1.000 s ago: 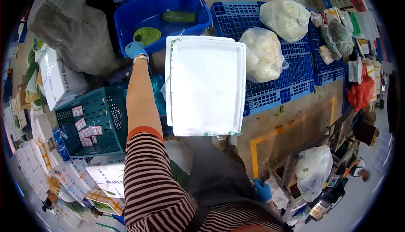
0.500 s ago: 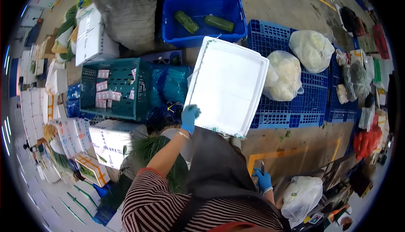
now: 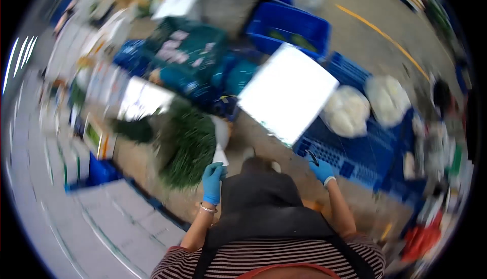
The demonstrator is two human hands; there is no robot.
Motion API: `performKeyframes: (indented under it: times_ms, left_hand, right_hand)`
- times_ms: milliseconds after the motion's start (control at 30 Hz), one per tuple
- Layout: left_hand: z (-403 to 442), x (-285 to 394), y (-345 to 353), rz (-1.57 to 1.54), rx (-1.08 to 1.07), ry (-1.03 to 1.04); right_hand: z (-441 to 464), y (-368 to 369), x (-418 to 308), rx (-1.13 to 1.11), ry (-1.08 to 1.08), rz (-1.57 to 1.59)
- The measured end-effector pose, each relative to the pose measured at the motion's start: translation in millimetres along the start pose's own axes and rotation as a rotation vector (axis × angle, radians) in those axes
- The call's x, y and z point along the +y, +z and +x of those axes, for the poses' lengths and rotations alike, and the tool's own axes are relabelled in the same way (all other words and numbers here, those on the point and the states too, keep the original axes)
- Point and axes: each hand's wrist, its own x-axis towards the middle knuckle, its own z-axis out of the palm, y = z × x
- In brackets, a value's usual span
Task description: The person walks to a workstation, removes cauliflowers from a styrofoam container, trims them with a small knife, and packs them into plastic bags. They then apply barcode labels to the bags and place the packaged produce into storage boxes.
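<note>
Plainly, the right hand (image 3: 321, 170) is the nearer of the two to the white foam box (image 3: 289, 94), whose closest corner lies just ahead of its fingers and a little to their left. Those fingers are closed around a dark slim tool (image 3: 311, 156), its long axis slanting forward and leftward out of the grip, roughly toward that corner. Tool and box look apart; blur hides the shape of the tool's end.

The left hand (image 3: 212, 180) is farther off, with the box ahead of its fingers and to their right. These fingers are bent inward, and whether they hold anything cannot be told. A small white piece (image 3: 219, 156) shows just beyond their tips, with contact unclear. A bundle of long green leaves (image 3: 188, 144) lies near, to the left of these fingers, and reaches forward past them.

Seen from above, the box is close to square; its slightly longer sides run forward and to the right, away from the left fingers. Farther ahead of both hands, past the box, is a blue tub (image 3: 289, 15). Two pale filled bags (image 3: 346, 113) sit ahead and to the right of the right fingers, on a blue pallet (image 3: 355, 170).
</note>
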Motion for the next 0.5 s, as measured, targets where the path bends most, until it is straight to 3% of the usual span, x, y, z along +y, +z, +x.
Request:
performKeyframes:
  times_ms: [67,133,200,233,267,333,433,500]
  left_hand:
    - [-45.7,6.9,-28.6,-0.001,0.013,0.143]
    - [-84.8,13.9,-60.4,0.025,0.113,0.308]
    - [-130.6,30.3,-98.1,0.229,0.260,0.485]
    - [-160.3,39.7,-116.4,0.285,0.335,0.548]
    - [-186.7,42.4,-138.4,0.328,0.424,0.568]
    - [-242.7,35.1,-184.4,0.424,0.572,0.577]
    - [-332.2,-7.0,-256.6,0.359,0.791,0.585]
    - [-404.8,-45.7,-303.3,0.369,0.965,0.566]
  right_hand:
    - [18.8,33.2,-12.1,0.090,-0.239,0.016]
    - [47.9,78.9,-22.5,-0.131,-0.291,-0.052]
    - [20.6,109.2,-69.2,-0.138,-0.371,-0.091]
    - [2.9,125.8,-96.7,-0.261,-0.354,-0.131]
    - [-12.0,141.7,-115.3,-0.373,-0.315,-0.177]
    - [-5.7,208.8,-106.6,-0.383,-0.782,-0.301]
    - [-89.0,273.0,-157.8,-0.658,-0.816,-0.443]
    - [-154.3,322.6,-180.0,-0.839,-0.759,-0.373]
